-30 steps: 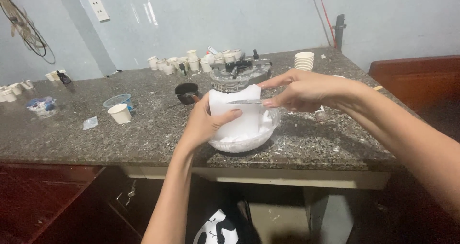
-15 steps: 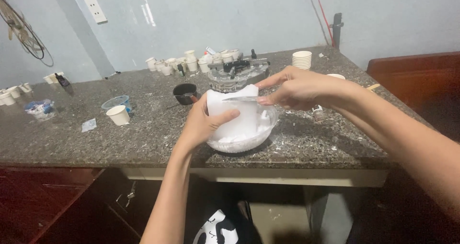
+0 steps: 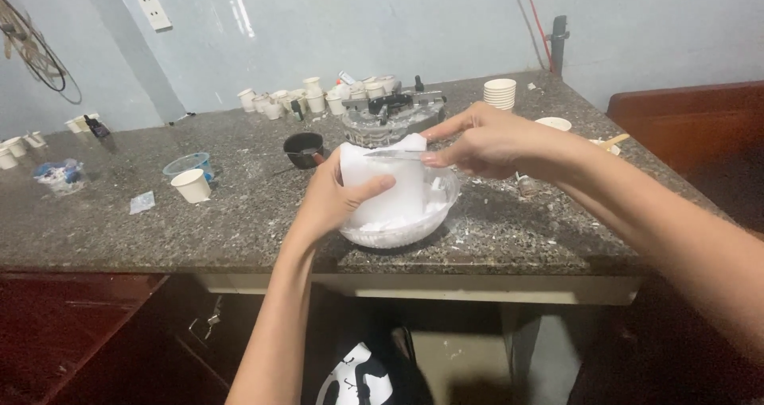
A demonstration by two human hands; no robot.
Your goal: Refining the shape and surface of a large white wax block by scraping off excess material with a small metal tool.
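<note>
A white block (image 3: 382, 186) is held upright by the left hand (image 3: 338, 198), with the thumb pressed on its front and the fingers wrapped behind it. The grip of that hand is closed tight on the block. The block is kept over a clear bowl (image 3: 434, 214), near the front edge of the speckled stone desk (image 3: 239, 230). White crumbs are seen lying in the bottom of the bowl.

A thin knife blade (image 3: 394, 155) is pinched by the right hand (image 3: 485, 142). The grip there is narrow, closed on the blade, and the blade is laid flat across the top of the block, touching it.

Just behind the bowl, a round glass dish with dark tools (image 3: 394, 114) is seen. A small black cup (image 3: 304, 146) is set to the left of it. Farther left, a white paper cup (image 3: 192, 186) is placed beside a small clear tub (image 3: 187, 165). A stack of paper cups (image 3: 500, 95) is standing at the back right.
</note>
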